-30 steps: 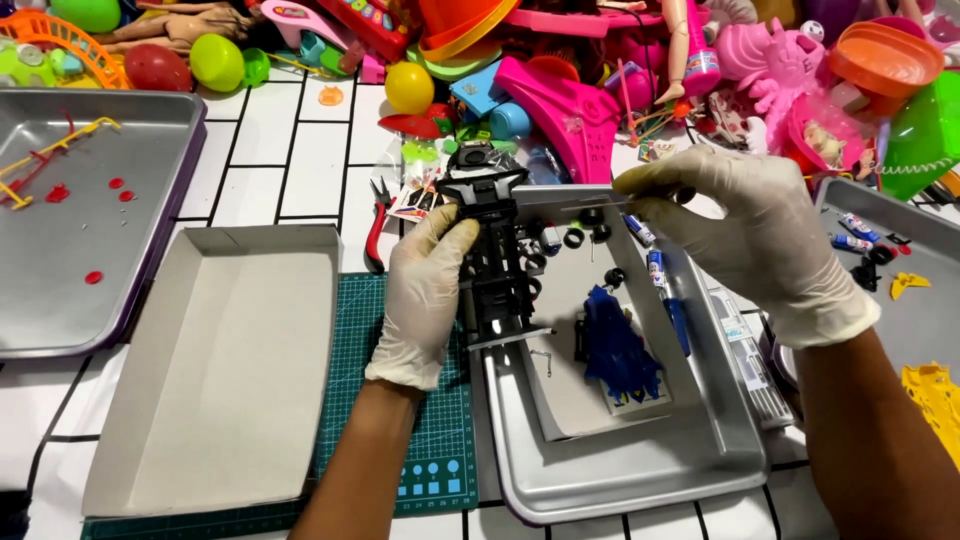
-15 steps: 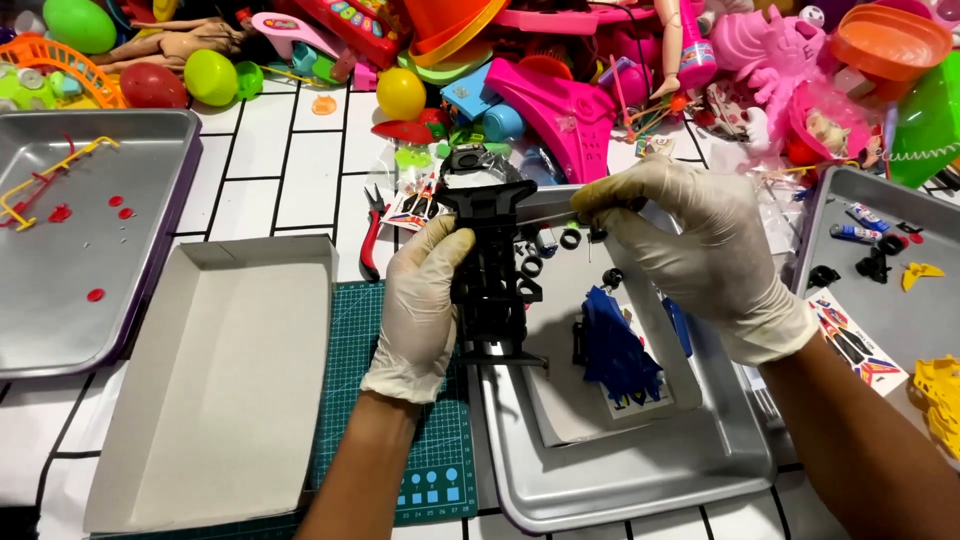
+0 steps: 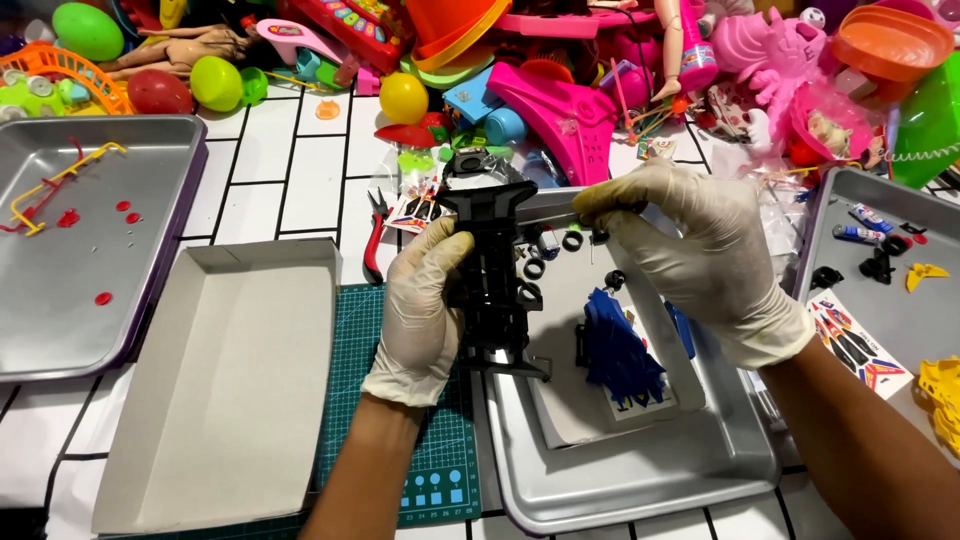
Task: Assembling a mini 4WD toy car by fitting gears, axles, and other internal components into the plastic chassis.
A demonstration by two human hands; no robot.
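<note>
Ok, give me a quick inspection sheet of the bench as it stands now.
Surface: white tiled table with a green cutting mat.
Job's things: black toy car frame upright over the middle metal tray; blue car shell and small black wheels in that tray.
Clutter: empty cardboard box lid, left metal tray with red bits, red pliers, heap of bright plastic toys.
Grippers: gloved left hand grips the frame; gloved right hand pinches at its top.
Cables: nothing seen.
Surroundings: right metal tray with stickers and parts.
</note>
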